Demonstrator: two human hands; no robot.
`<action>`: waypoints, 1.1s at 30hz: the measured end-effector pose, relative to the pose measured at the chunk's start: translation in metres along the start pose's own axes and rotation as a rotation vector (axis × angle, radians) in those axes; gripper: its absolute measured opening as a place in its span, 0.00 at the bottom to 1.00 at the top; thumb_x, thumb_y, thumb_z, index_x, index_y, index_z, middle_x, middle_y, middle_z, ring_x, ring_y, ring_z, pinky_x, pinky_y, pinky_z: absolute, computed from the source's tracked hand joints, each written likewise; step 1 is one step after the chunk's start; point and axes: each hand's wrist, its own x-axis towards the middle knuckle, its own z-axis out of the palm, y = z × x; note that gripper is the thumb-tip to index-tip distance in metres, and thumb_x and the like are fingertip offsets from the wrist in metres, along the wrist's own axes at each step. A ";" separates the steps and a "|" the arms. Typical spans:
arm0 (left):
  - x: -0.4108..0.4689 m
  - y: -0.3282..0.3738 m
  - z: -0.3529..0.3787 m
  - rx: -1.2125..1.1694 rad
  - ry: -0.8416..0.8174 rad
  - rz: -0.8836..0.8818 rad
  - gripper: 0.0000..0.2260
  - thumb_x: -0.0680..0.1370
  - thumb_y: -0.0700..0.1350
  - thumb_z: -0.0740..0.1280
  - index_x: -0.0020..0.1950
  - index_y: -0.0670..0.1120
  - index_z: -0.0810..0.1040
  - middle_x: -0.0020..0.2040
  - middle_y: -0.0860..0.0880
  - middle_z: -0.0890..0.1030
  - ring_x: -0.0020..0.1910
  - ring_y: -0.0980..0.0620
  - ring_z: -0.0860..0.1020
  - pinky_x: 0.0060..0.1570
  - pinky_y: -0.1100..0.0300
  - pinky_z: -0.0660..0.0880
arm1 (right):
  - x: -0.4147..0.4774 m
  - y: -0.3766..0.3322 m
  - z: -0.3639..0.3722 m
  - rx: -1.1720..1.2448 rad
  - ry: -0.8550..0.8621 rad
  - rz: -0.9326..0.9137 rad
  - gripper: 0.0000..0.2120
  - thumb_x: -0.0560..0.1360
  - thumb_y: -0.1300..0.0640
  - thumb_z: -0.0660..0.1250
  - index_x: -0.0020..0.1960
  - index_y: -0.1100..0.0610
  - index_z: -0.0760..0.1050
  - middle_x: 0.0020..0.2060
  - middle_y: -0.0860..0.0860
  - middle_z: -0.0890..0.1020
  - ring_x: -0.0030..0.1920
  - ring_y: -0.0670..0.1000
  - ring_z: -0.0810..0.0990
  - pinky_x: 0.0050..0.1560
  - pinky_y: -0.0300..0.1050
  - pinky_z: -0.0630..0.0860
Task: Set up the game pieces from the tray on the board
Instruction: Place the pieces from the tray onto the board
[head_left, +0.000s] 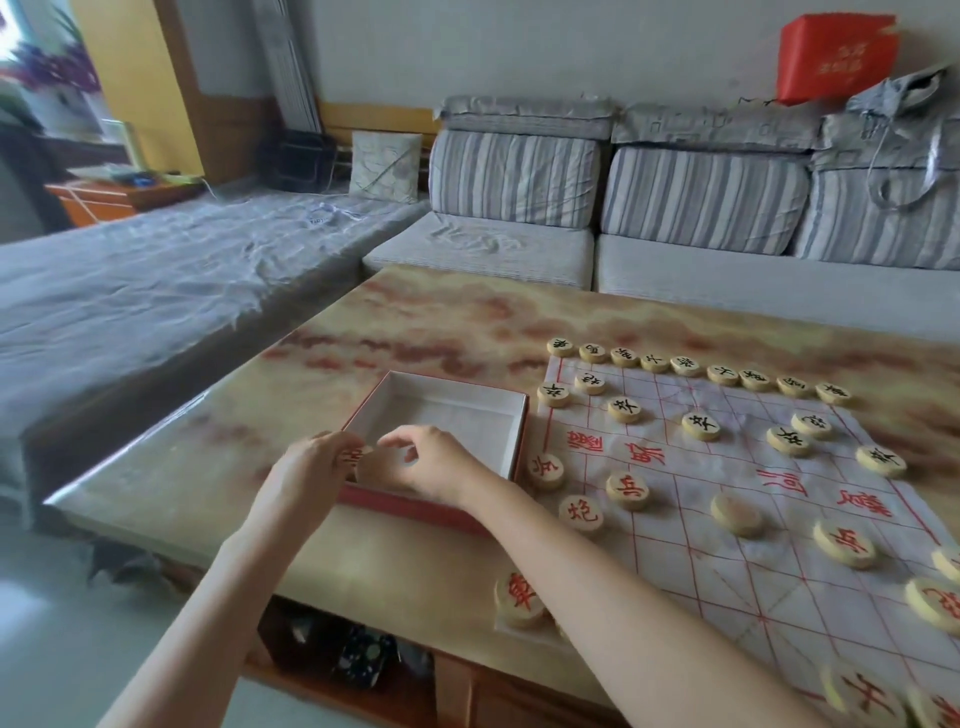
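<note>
A red-sided tray (511, 415) with a white inside sits on the table, left of the paper board (727, 519). My left hand (311, 462) grips a round wooden piece with a red character (354, 457) at the tray's near left corner. My right hand (426, 460) hovers over the tray's near edge with its fingers curled, thumb and forefinger close together; whether it holds anything is hidden. Black-lettered pieces (701, 426) line the board's far side. Red-lettered pieces (627, 490) stand on the near side, one of them blank side up (735, 514).
The marbled table (441, 322) has its left edge near the tray. A red-lettered piece (519, 597) lies at the board's near left corner. A sofa with striped cushions (514, 176) runs behind the table. A shelf with clutter (358, 649) sits under the table.
</note>
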 end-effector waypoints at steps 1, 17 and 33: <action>0.004 -0.002 0.001 0.032 -0.019 0.013 0.14 0.71 0.34 0.65 0.52 0.47 0.81 0.47 0.45 0.81 0.48 0.43 0.78 0.48 0.54 0.74 | 0.004 0.000 0.004 0.009 0.007 0.012 0.23 0.71 0.48 0.70 0.63 0.54 0.74 0.58 0.55 0.78 0.53 0.50 0.76 0.53 0.41 0.70; 0.046 -0.007 0.015 0.400 -0.231 0.034 0.14 0.70 0.48 0.70 0.55 0.52 0.78 0.47 0.49 0.76 0.54 0.46 0.70 0.53 0.52 0.73 | 0.011 0.024 0.003 -0.331 -0.017 0.006 0.20 0.74 0.53 0.67 0.63 0.61 0.71 0.59 0.60 0.70 0.64 0.58 0.64 0.64 0.50 0.66; -0.029 0.107 0.022 -0.274 -0.039 0.137 0.21 0.63 0.39 0.77 0.54 0.47 0.79 0.50 0.51 0.76 0.45 0.55 0.76 0.40 0.73 0.69 | -0.147 0.042 -0.097 -0.115 0.293 0.044 0.24 0.68 0.53 0.73 0.63 0.52 0.72 0.56 0.47 0.75 0.54 0.45 0.75 0.56 0.37 0.70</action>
